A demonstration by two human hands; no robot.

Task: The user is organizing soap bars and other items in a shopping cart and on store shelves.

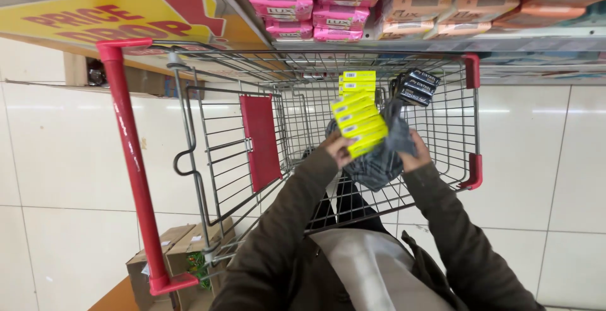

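Both sleeved arms reach forward, left hand (339, 149) and right hand (417, 152) each in a closed grip.

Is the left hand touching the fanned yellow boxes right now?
Touching. The head view shows the left hand gripping the lower end of the yellow boxes, fingers wrapped against them, no gap.

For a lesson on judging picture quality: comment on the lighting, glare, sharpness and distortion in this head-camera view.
Head view: even overhead light; soft streaks of glare on the white floor tiles; wide-angle bending tilts the cart's red handle; the yellow boxes at the left hand are sharp; the jacket close below is softer.
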